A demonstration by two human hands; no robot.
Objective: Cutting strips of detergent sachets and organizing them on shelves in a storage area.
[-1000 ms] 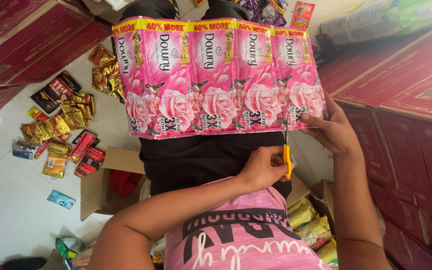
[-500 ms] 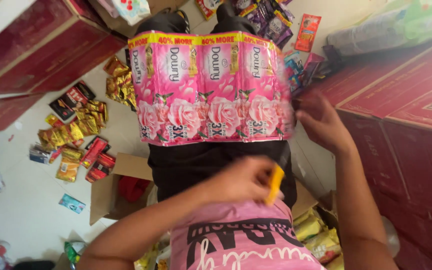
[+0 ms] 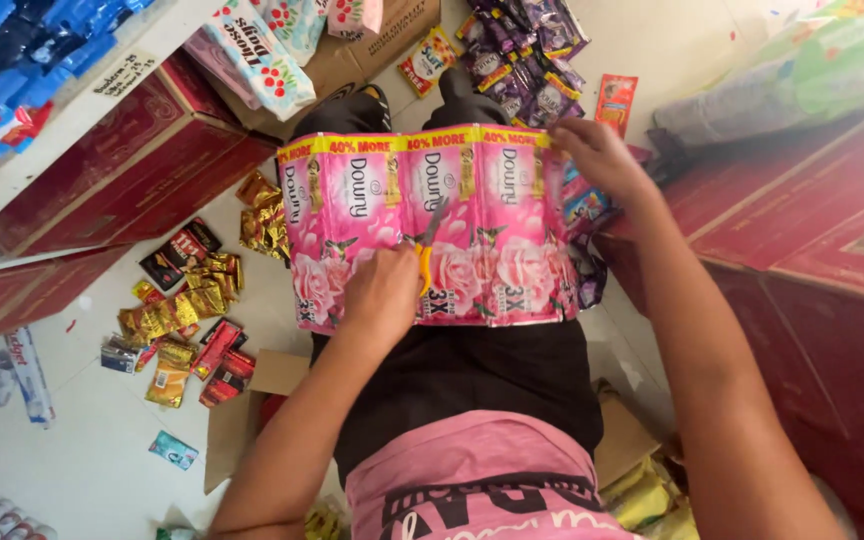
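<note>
I hold a strip of joined pink sachets (image 3: 472, 230) with rose pictures and a yellow top band, spread across my lap over black trousers. My left hand (image 3: 380, 296) is shut on yellow-handled scissors (image 3: 426, 250), whose blades point up along the seam between the left and middle sachets. My right hand (image 3: 600, 158) pinches the strip's top right corner. Three sachets show in the strip.
Dark red cartons (image 3: 812, 230) line the right side, with more (image 3: 122, 150) at the left under a white shelf of blue packets (image 3: 12, 40). Gold, red and black sachets (image 3: 187, 320) litter the white floor on the left. Purple sachets (image 3: 527, 60) lie beyond my knees. An open cardboard box (image 3: 252, 410) sits by my left hip.
The scissors hand has moved from the strip's right edge down and then up to a seam left of the middle. The strip looks shorter, and the right hand now grips its top corner.
</note>
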